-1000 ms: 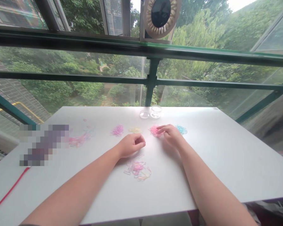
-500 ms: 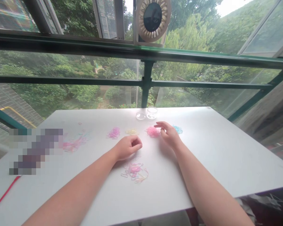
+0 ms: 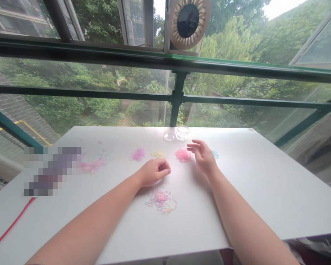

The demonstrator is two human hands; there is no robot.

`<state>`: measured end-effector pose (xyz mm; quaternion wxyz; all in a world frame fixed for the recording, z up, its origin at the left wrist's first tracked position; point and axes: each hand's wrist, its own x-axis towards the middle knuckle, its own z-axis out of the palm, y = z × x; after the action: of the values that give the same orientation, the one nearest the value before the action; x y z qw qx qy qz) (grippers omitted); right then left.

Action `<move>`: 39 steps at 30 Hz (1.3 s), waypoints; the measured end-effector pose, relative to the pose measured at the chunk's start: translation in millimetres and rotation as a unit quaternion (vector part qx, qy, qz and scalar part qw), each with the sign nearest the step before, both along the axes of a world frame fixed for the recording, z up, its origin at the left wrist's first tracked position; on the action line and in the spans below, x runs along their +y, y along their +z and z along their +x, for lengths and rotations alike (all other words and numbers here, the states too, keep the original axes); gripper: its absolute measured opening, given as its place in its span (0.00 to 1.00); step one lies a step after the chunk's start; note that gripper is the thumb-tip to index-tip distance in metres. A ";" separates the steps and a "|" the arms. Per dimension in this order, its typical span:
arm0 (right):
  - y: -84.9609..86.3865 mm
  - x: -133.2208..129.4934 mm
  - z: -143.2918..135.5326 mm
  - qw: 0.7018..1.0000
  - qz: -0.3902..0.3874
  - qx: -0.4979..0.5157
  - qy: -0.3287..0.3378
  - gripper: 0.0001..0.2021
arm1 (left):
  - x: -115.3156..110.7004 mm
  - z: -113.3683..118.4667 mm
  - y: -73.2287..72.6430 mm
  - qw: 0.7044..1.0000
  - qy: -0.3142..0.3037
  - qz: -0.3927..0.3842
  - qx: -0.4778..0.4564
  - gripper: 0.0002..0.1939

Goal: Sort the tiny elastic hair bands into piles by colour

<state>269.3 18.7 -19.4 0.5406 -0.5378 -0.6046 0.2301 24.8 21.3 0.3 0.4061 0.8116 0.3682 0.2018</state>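
Note:
My left hand (image 3: pixel 155 172) is curled over the table, thumb tip against its fingers; whatever it may hold is hidden. In front of it lies a loose mixed pile of small elastic bands (image 3: pixel 161 198), and just beyond is a yellow pile (image 3: pixel 158 154). My right hand (image 3: pixel 202 154) hovers with fingers stretched apart, nothing visible in them. Left of its fingertips lies a pink pile of bands (image 3: pixel 183 155). Behind the hand a blue pile (image 3: pixel 215 154) is partly covered. Farther left sits a purple pile (image 3: pixel 138 154).
A clear round jar (image 3: pixel 182 133) and its clear lid (image 3: pixel 169 136) stand at the far edge of the white table (image 3: pixel 253 184). Scattered bands (image 3: pixel 92 165) lie at left beside a pixelated object (image 3: pixel 53 171) with a red cord (image 3: pixel 12 224). A green railing (image 3: pixel 178 99) runs behind.
The fingers of my right hand have lifted and spread slightly away from the pink pile. My left hand keeps its curled pose. The whole view has shifted a little.

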 end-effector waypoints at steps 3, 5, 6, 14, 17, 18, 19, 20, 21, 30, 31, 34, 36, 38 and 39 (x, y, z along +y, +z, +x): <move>-0.7 0.6 0.7 1.000 -0.005 0.019 0.006 0.16 | -0.1 0.7 -1.7 1.000 0.002 0.004 -0.005 0.10; 0.1 1.2 0.2 0.999 -0.009 0.041 0.008 0.15 | 0.0 1.2 -2.6 1.000 0.003 0.006 -0.009 0.11; 1.0 1.3 -0.3 0.998 -0.010 0.058 0.007 0.14 | 0.1 1.5 -3.0 1.000 0.003 0.006 -0.011 0.11; 14.3 2.3 4.9 0.959 -0.013 0.281 -0.019 0.11 | 0.2 2.2 -2.8 1.000 0.003 0.012 -0.015 0.10; 17.0 2.9 17.6 0.964 -0.007 0.255 -0.081 0.08 | -0.8 2.4 -1.3 1.000 0.005 0.012 -0.014 0.10; 17.3 2.6 22.4 0.972 -0.010 0.207 -0.113 0.07 | -1.0 2.4 -0.9 1.000 0.007 0.012 -0.014 0.11; 17.1 2.0 26.9 0.980 -0.021 0.138 -0.142 0.06 | -1.1 2.4 -0.6 1.000 0.008 0.011 -0.014 0.11; 16.5 1.2 30.9 0.984 -0.039 0.054 -0.166 0.07 | -1.0 2.3 -0.5 1.000 0.007 0.010 -0.013 0.11; 15.5 0.3 34.1 0.981 -0.061 -0.033 -0.180 0.07 | -0.8 2.3 -0.4 1.000 0.007 0.010 -0.012 0.11; 8.4 -2.9 29.5 0.929 -0.168 -0.284 -0.168 0.11 | 1.3 2.3 -2.3 1.000 -0.001 0.013 -0.005 0.10; 9.7 -3.2 27.7 0.928 -0.169 -0.288 -0.162 0.10 | 1.0 2.3 -2.1 1.000 -0.002 0.012 -0.005 0.10; 14.3 -4.6 23.2 0.927 -0.188 -0.293 -0.141 0.08 | 0.1 2.2 -0.9 1.000 -0.002 0.010 -0.006 0.10; 16.1 -5.4 21.2 0.925 -0.210 -0.290 -0.129 0.07 | -0.1 2.2 -0.5 1.000 -0.001 0.011 -0.006 0.10; 16.4 -5.7 20.2 0.923 -0.218 -0.291 -0.123 0.07 | 0.0 2.2 -0.5 1.000 -0.001 0.011 -0.007 0.10; 16.3 -5.7 19.9 0.923 -0.216 -0.294 -0.123 0.07 | 0.1 2.2 -0.7 1.000 -0.002 0.010 -0.006 0.10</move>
<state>289.2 13.0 -3.1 0.2334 -0.7550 -0.6012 0.1183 27.1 21.4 -0.4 0.4005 0.8152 0.3620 0.2098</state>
